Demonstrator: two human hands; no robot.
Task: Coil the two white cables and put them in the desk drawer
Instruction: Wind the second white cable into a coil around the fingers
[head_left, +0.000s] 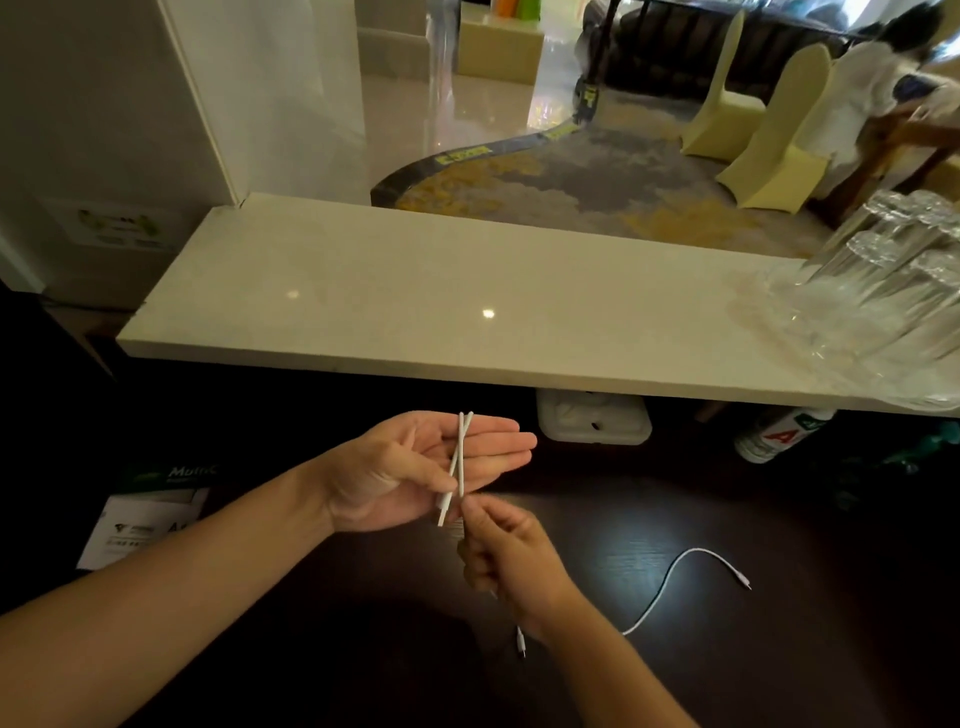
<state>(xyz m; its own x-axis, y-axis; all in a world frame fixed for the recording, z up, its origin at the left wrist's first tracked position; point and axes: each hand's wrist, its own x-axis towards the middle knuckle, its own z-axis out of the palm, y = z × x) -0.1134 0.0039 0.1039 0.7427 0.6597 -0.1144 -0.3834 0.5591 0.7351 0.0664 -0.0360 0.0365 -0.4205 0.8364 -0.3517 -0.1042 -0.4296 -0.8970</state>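
Left grip (431, 467) spread flat, white cable (461, 452) crossed over its fingers; right grip (511, 561) just below, pinching it. Rightward on dark worktop (779, 665), second white cable (675, 574). Leftward, box (171, 475) lettered "Multi".

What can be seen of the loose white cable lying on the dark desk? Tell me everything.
The loose white cable is thin, smooth and plastic-looking. It lies flat on the dark desk in one open arch, uncoiled. Its far end carries a small plug; its near end vanishes behind the right forearm. No hand visibly touches it: the right hand pinches the other cable, looped over the left hand.
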